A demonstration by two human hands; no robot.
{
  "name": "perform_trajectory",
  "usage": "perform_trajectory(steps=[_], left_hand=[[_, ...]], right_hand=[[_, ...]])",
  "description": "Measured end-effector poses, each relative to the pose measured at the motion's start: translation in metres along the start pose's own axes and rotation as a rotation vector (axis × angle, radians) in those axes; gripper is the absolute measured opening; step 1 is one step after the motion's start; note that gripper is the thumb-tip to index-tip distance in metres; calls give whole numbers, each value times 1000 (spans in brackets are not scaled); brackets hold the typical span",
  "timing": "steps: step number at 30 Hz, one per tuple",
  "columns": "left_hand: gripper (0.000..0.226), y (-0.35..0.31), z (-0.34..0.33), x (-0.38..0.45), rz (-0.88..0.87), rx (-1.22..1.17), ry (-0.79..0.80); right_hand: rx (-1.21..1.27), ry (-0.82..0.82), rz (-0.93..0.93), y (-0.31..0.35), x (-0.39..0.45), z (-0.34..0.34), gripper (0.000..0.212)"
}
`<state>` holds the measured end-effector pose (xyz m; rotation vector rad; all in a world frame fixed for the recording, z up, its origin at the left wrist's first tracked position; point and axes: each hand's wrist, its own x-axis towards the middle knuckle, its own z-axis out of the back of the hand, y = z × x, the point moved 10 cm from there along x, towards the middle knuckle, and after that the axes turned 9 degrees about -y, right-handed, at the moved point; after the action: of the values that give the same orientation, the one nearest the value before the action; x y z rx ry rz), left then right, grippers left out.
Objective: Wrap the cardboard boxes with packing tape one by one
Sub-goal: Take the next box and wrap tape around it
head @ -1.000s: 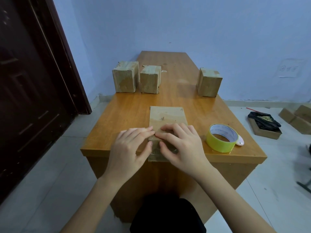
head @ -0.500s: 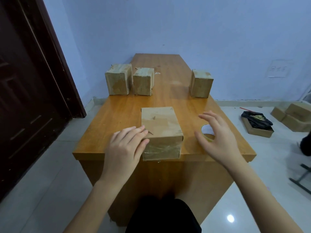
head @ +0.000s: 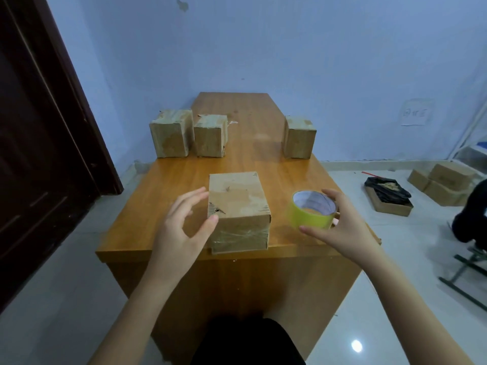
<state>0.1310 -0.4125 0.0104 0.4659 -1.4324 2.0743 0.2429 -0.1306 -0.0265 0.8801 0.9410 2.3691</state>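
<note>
A cardboard box [head: 237, 196] lies at the near edge of the wooden table [head: 171, 185], with clear tape across its front face. My left hand [head: 181, 227] is at the box's left side with fingers spread and loose; its thumb tip touches the box's front left corner. My right hand [head: 342, 227] grips a yellow roll of packing tape [head: 311, 217] just right of the box, with the thumb on the near side and the fingers over the far rim. Two more boxes [head: 171, 135] [head: 210, 138] stand together at the back left, and another box [head: 299, 138] stands at the back right.
A dark door [head: 39, 154] fills the left side. On the floor to the right are stacked cardboard boxes [head: 445, 180] and an open box with a black bag [head: 387, 196]. A person in dark clothes [head: 471, 214] is at the right edge, near a metal frame.
Both hands left the box's front. My right hand moved right and took hold of the tape roll. My left hand shifted to the box's left side.
</note>
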Motion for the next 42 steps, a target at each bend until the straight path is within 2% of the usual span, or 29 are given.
perform_trajectory(steps=[2, 5, 9, 11, 13, 17, 26, 30, 33, 36, 38, 42], left_hand=[[40, -18, 1, 3, -49, -37, 6], [42, -44, -10, 3, -53, -119, 98], [61, -62, -33, 1, 32, -256, 196], [52, -66, -38, 2, 80, -341, 163], [33, -68, -37, 3, 106, -402, 85], [9, -64, -23, 5, 87, -380, -88], [7, -52, -17, 5, 164, -367, -156], [13, -38, -19, 7, 313, -427, -166], [17, -32, -31, 3, 436, -508, -106], [19, -27, -41, -3, 524, -519, -84], [17, -22, -44, -5, 570, -545, -80], [11, -16, -37, 1, 572, -590, -88]], right_hand=[[146, -12, 46, 24, -6, 10, 95], [250, -21, 146, 63, -15, 24, 87], [281, 33, 209, 96, -24, 23, 80], [280, 59, 222, 104, -26, 18, 83], [271, 72, 225, 109, -27, 14, 88], [301, 62, 216, 116, -27, 11, 92], [409, 42, 215, 123, -33, 1, 92], [414, -19, 342, 135, -35, 4, 82], [480, -126, 386, 146, -31, 9, 51], [597, -114, 365, 155, -28, 3, 27], [625, -120, 374, 159, -27, -2, 23], [630, -91, 358, 165, -18, -16, 36]])
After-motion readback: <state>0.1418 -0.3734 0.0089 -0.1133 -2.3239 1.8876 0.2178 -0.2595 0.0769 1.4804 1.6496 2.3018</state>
